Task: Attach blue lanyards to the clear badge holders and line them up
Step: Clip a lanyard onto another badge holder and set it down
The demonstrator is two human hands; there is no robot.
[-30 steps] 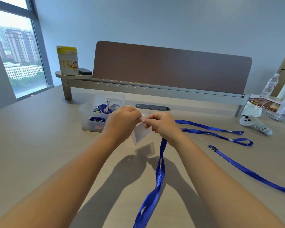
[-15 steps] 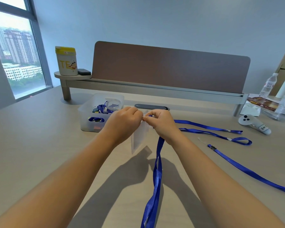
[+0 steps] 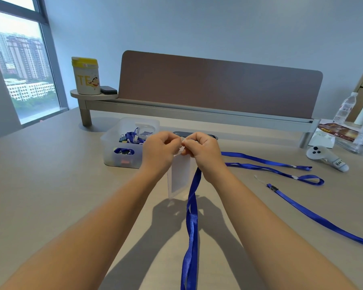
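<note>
Two hands met at the top edge of one clear badge holder [image 3: 180,174], fitting a blue lanyard [image 3: 192,222] to it.

The left hand [image 3: 160,152] and right hand [image 3: 204,152] were pinched together there, just in front of the plastic bin [image 3: 122,141]; the holder hung below them and the strap trailed toward the camera. The clip itself was hidden. Judged: attachment was under way; next, seat the clip through the slot, then lay it flat. Other lanyards [image 3: 281,170] lay right of the bin.
</note>
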